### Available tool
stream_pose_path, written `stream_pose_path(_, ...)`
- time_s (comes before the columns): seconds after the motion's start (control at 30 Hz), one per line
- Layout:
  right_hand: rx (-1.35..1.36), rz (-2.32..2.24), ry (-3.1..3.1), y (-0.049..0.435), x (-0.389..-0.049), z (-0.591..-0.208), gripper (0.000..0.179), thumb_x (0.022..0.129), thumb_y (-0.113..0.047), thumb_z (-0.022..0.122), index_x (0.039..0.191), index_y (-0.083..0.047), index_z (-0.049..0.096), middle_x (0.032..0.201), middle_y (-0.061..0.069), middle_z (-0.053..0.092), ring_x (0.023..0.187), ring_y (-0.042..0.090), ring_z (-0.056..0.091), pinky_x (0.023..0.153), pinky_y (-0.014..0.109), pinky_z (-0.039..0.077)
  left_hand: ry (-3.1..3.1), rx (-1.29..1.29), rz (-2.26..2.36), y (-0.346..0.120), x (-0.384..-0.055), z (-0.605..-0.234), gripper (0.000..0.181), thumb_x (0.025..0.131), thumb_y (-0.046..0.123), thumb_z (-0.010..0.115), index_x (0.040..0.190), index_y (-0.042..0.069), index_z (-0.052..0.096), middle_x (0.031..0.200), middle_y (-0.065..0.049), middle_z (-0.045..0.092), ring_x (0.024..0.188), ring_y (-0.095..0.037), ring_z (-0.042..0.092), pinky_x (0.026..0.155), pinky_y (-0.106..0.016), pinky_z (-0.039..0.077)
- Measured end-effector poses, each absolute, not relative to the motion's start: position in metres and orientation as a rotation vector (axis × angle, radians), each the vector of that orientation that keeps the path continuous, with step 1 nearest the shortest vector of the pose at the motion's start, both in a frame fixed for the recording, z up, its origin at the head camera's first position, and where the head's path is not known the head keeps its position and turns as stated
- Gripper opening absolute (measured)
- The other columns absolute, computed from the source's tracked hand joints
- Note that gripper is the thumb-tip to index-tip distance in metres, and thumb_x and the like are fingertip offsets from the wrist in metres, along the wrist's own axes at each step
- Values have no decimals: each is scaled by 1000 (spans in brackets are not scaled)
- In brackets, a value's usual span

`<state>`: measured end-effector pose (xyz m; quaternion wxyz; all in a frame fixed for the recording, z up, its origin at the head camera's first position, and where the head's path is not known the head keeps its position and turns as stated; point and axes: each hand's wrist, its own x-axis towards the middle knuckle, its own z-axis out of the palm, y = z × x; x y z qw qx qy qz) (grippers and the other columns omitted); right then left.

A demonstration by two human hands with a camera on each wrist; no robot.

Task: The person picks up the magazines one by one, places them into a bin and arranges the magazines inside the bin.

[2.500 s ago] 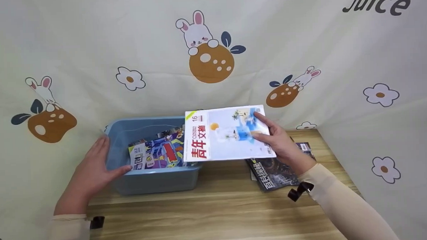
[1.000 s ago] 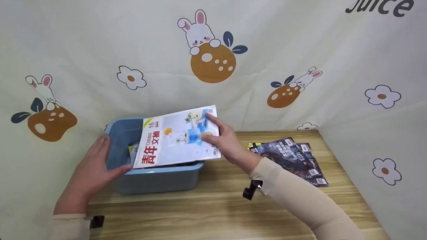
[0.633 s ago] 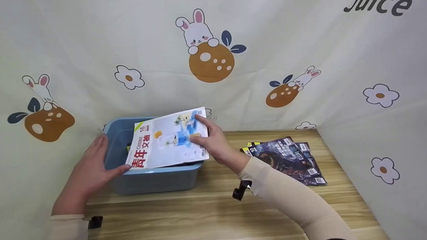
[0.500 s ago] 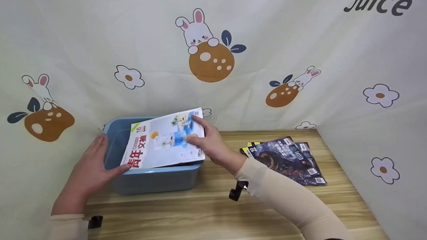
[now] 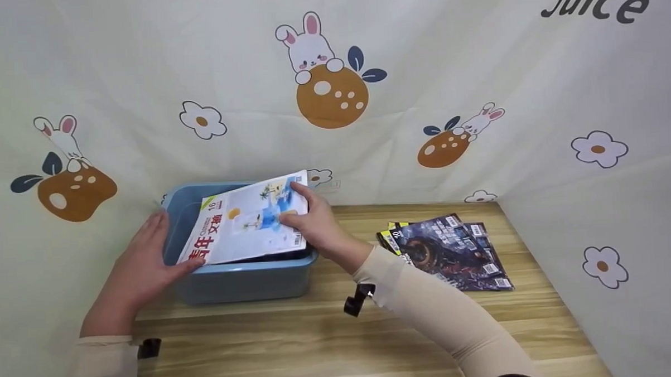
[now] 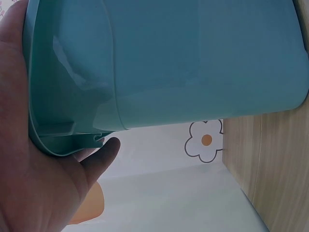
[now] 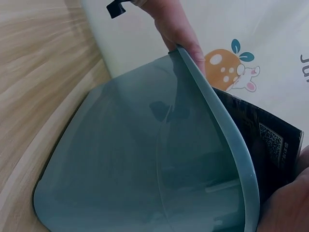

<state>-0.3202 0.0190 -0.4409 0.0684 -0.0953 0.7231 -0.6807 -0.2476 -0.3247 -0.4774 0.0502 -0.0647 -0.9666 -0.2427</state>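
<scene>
My left hand holds the left end of the blue plastic bin, its thumb over the front rim. In the left wrist view, a fingertip shows beneath the rim of the bin. My right hand pinches the right edge of a magazine, thumb on its pale cover and the other fingers underneath. The magazine lies tilted across the bin's opening, its left edge lower and inside. Its dark underside appears above the rim in the right wrist view. Whatever is under it in the bin is hidden.
Several dark magazines lie fanned on the wooden table to the right of the bin. A pale cloth printed with rabbits and oranges hangs close behind and on both sides.
My right hand has carried the pale magazine leftward from beside the bin to over it, tilting and lowering its left edge inside, covering the magazines there. My left hand has stayed on the bin.
</scene>
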Motion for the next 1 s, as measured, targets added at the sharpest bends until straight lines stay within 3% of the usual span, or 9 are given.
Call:
stream_pose_path(0.3,-275,-2014,2114,3,-319,-441,89,92,4,83,170,-10,43,141,14,65,100,23,78,88,33,66,-2947,-197,-734,-326,-245,-476,137,90,80,73,174,-5,7,180,-33,9,166,-55,8,117,-85,25)
stream_pose_path(1.0,-228,-1964,2200,-6,-320,-441,88,92,-1,86,169,-15,45,152,15,58,108,21,75,94,31,64,-2934,-223,-750,-325,-248,-476,135,91,77,75,175,-3,7,181,-31,7,166,-54,8,117,-86,25)
